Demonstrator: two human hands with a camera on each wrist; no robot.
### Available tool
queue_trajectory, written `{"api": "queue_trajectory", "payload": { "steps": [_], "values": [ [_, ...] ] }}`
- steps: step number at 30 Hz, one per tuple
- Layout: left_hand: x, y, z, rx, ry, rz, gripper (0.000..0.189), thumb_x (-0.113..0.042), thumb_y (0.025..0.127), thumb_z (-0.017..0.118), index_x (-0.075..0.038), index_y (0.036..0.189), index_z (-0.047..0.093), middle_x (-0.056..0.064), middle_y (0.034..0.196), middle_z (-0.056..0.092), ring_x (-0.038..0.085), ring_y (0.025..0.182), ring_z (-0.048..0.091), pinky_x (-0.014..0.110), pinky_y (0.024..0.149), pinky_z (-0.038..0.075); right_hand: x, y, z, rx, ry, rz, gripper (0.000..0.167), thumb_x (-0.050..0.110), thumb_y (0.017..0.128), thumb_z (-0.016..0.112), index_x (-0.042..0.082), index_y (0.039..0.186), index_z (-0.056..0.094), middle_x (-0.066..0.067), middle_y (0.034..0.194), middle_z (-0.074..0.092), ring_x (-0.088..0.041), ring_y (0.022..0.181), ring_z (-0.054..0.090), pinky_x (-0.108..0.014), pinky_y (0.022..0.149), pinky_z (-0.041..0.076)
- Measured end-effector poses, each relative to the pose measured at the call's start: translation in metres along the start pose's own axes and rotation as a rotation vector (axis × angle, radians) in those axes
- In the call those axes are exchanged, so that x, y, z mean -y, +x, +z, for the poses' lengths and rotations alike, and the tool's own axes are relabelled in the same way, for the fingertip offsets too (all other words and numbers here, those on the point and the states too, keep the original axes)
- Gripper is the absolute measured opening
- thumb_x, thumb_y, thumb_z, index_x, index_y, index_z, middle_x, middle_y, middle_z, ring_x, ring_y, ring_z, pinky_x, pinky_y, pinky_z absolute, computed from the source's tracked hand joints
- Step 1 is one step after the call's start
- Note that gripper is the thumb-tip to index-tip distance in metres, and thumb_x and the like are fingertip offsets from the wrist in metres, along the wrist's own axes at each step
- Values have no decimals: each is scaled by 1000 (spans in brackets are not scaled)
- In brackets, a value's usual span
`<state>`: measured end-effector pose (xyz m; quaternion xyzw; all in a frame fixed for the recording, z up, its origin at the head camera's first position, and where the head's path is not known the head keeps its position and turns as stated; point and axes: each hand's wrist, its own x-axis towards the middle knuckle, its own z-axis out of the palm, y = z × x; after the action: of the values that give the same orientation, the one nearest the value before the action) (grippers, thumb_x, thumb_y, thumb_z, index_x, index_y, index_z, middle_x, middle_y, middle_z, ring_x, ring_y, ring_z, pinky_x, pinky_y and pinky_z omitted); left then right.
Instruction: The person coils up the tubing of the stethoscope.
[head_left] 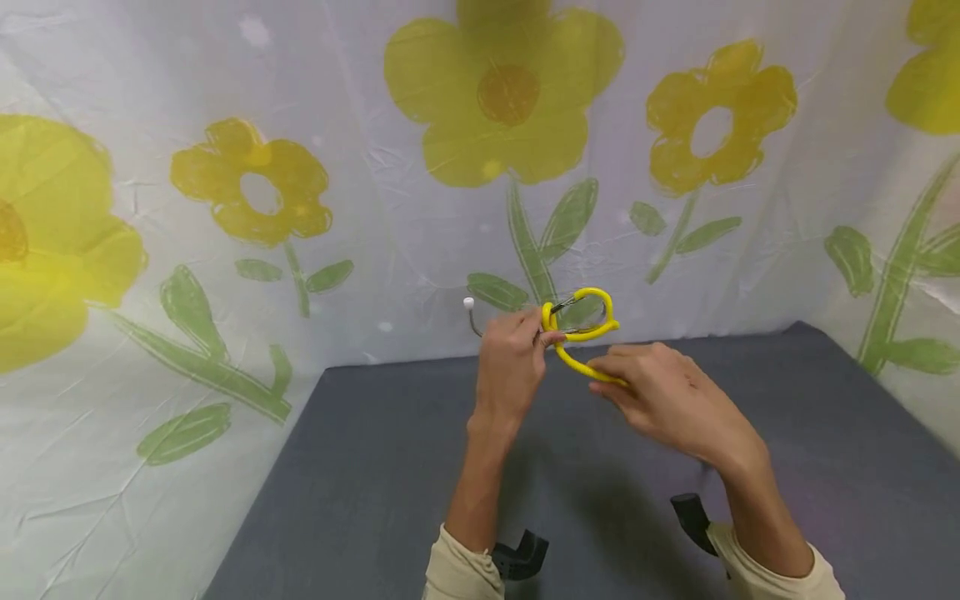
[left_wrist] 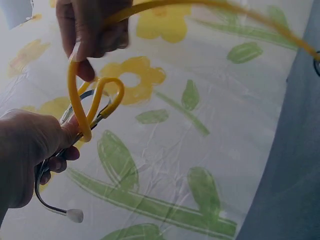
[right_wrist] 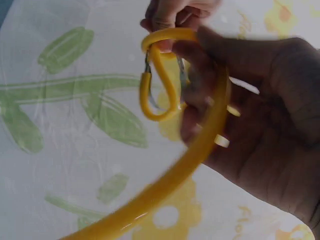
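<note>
A stethoscope with yellow tubing (head_left: 609,308) and metal ear tubes is held up above the table. My left hand (head_left: 506,358) grips its metal ear tubes, thumb and fingers close to where the tubing wraps around them. One white ear tip (head_left: 468,302) sticks out to the left of that hand, also visible in the left wrist view. My right hand (head_left: 667,396) pinches the tubing a short way to the right. In the left wrist view, the tubing arcs from the right hand to a dark round end piece (left_wrist: 316,64), cut off by the frame edge.
The dark grey table (head_left: 390,467) spreads beneath both arms. Behind it hangs a white sheet (head_left: 420,250) printed with yellow flowers and green leaves. Black camera mounts (head_left: 522,557) are strapped at both wrists, beside beige sleeves (head_left: 461,568).
</note>
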<state>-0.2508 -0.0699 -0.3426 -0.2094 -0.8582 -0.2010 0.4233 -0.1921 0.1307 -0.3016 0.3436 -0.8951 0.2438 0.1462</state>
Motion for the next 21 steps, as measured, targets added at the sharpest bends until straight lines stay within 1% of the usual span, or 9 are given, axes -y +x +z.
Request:
{"api": "queue_trajectory", "payload": {
  "steps": [2,4,6,8,11,13,16,21],
  "values": [
    [-4,0,1,24,24,36,36,-34,89,75,-5,110,77,6,89,74,21,83,72,35,77,55,-1,-1,1,-182,-80,-4,14,7,91,79,9,106,80,3,89,67,-5,69,53,-25,61,47],
    [-8,0,2,53,46,69,36,-33,90,75,-5,113,76,5,90,73,20,84,71,34,76,53,-5,0,4,-338,-137,-8,16,3,89,81,5,104,81,-4,93,65,-13,75,57,-30,64,49],
    [-13,-2,3,92,59,93,33,-28,91,75,-6,116,75,5,90,72,19,84,70,33,75,52,-10,1,7,-450,-172,-10,13,0,87,81,2,101,80,-9,93,61,-22,80,56,-37,68,49],
    [-16,-3,3,128,86,117,28,-21,93,77,-7,117,74,4,91,71,18,84,70,32,75,51,-14,3,8,-526,-185,-5,11,-1,87,81,0,98,80,-13,97,61,-29,89,57,-42,74,49],
    [-22,-5,6,173,128,168,25,-11,93,78,-11,118,73,0,94,71,15,86,70,30,76,51,-18,4,7,-592,-217,14,8,-1,89,80,-2,97,79,-16,99,62,-37,92,56,-48,78,48],
    [-25,-5,7,180,155,208,26,-7,92,79,-14,117,72,-2,94,71,13,87,70,29,76,50,-21,5,6,-615,-234,26,9,-1,89,79,-3,97,78,-17,98,64,-39,90,58,-50,78,48],
    [-28,-5,10,170,173,242,30,-4,91,80,-16,116,72,-4,94,71,12,87,70,27,76,48,-25,4,4,-622,-232,47,11,-4,88,79,-3,99,77,-17,97,67,-39,88,61,-53,80,50],
    [-31,-5,12,141,211,252,33,0,89,80,-18,116,73,-3,89,68,13,83,67,26,74,43,-30,1,3,-611,-164,107,13,-5,88,79,-2,101,78,-17,98,73,-37,90,65,-53,77,54]
  ]
}}
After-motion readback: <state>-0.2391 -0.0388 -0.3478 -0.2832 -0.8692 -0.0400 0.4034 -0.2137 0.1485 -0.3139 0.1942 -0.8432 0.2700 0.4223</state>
